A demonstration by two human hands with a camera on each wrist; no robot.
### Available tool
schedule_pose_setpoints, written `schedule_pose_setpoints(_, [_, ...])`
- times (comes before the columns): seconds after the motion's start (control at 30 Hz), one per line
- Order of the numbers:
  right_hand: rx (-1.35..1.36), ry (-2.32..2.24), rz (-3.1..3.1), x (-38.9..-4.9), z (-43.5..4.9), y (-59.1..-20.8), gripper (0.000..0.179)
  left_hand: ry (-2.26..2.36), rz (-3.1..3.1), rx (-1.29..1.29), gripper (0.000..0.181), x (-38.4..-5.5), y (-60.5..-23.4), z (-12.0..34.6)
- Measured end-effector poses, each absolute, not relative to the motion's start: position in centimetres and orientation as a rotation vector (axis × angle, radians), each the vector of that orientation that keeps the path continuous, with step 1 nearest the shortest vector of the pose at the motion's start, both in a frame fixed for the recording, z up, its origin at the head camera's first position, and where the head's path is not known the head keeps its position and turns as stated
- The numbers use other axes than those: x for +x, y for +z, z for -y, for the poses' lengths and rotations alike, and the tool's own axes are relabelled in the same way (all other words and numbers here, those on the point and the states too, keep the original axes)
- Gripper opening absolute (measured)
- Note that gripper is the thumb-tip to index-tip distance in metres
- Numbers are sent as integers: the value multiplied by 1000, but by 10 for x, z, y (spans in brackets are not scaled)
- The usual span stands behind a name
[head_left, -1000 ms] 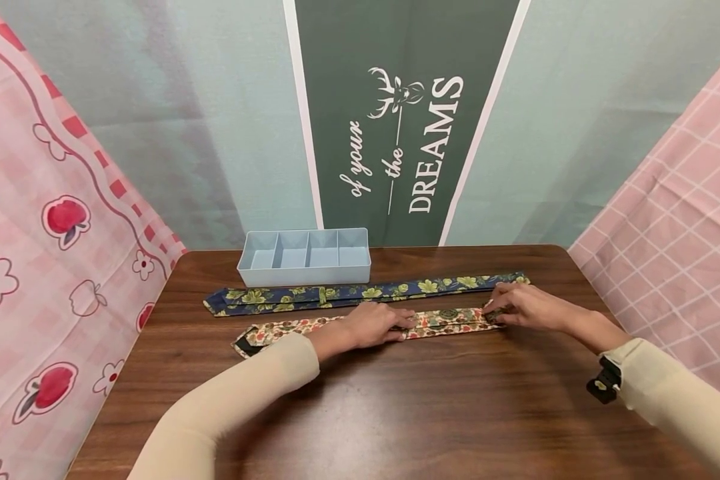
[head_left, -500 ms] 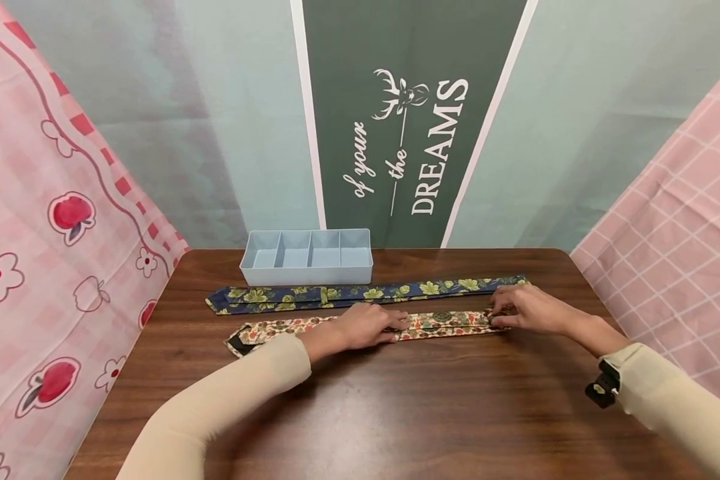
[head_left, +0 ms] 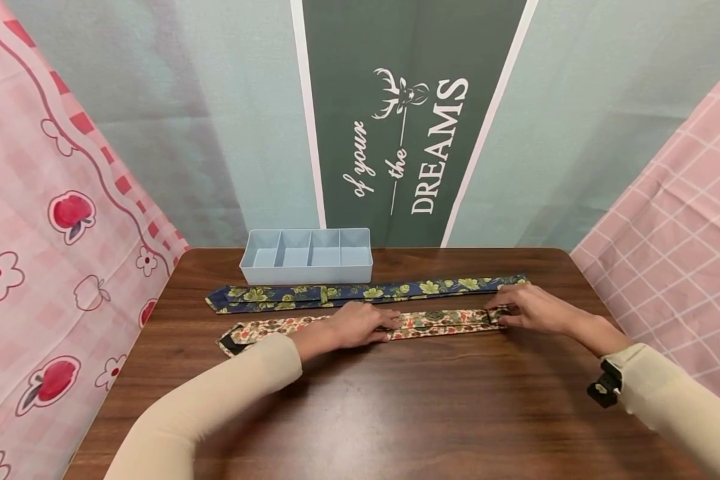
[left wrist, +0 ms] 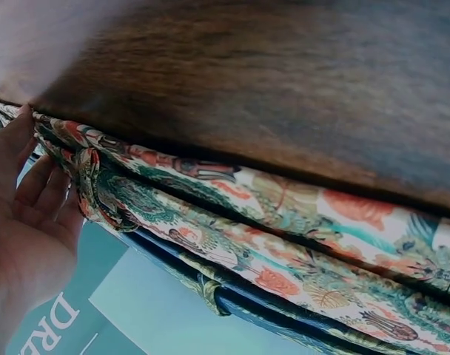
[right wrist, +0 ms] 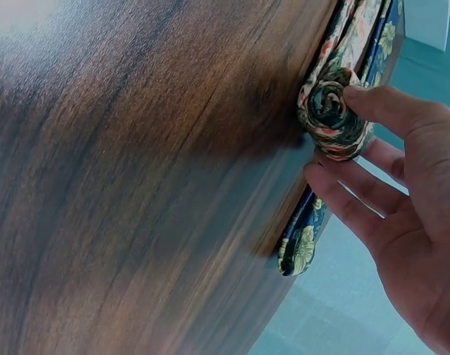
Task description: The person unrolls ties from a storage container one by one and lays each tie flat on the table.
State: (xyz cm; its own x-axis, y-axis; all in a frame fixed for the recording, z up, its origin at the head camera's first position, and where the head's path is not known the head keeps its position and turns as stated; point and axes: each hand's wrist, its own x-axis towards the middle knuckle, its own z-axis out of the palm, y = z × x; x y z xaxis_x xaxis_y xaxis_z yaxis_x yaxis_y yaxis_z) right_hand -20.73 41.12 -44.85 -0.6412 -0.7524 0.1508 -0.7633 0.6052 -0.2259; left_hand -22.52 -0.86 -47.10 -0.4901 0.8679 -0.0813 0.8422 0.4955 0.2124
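Observation:
A cream necktie (head_left: 432,323) with a red and green pattern lies lengthwise on the table, back side up. Its right end is wound into a tight roll (right wrist: 330,111), which my right hand (head_left: 537,309) grips between thumb and fingers. Partway along the same tie, my left hand (head_left: 360,325) holds it, thumb at the near edge and fingers at the far edge. The left wrist view shows the fabric loop (left wrist: 99,188) just beside these fingers. Behind it, parallel, lies a navy necktie (head_left: 372,292) with yellow-green flowers, laid flat.
A pale blue box (head_left: 306,275) with several compartments stands behind the navy tie at the back left. Brown wooden table (head_left: 384,413) extends in front of both ties. Fabric curtains (head_left: 216,133) hang at the back and on both sides.
My left hand and the flat part of the cream tie have slid a little left. The right hand stays at the rolled end, shifting slightly right. Navy tie and box keep their places.

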Motion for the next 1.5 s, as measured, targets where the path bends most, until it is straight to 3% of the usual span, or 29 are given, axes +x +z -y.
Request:
schedule_pose_setpoints(0.77, [1239,393,2689,-212,-432,-458,34,251,-2565,1501,42,-228,-468,19])
schedule_pose_setpoints(1.07, [1112,460,2769,-208,-427,-459,22,176,-2623,1513,34,-224,-461,-3])
schedule_pose_setpoints(1.5, [1084,494,2795,-209,-418,-458,19,177,-2588,1536,46,-228,-469,-45])
